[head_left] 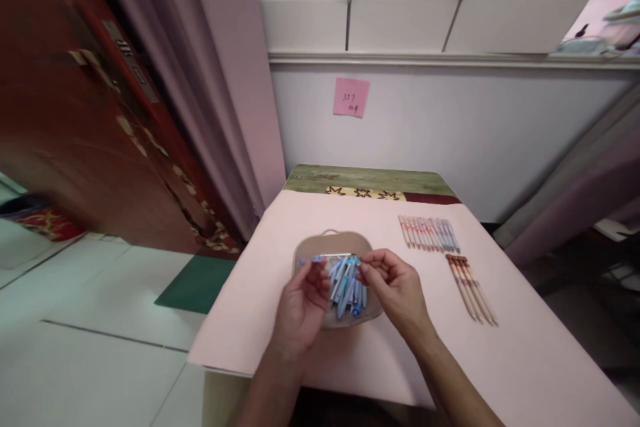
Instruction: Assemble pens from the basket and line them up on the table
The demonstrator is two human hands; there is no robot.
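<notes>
A grey-beige plastic basket [334,242] with a small loop handle stands on the table, heaped with blue and white pens [345,288]. Over its left side, my left hand [303,303] has its thumb and fingers closed on a slim pen [317,259] with a blue end. That pen lies level, and a thin white length appears to run from it toward my other hand. At the basket's right side, my right hand [395,283] pinches its thumb and fingertips together near the pen's far end; whatever they grip is too small to tell.
To the right, a row of pink-to-lilac pens [429,233] lies side by side on the pink tabletop [250,320]. Several brown-topped beige pens [471,289] lie nearer. A pink note [351,97] is stuck on the wall. A wooden door [100,147] stands left.
</notes>
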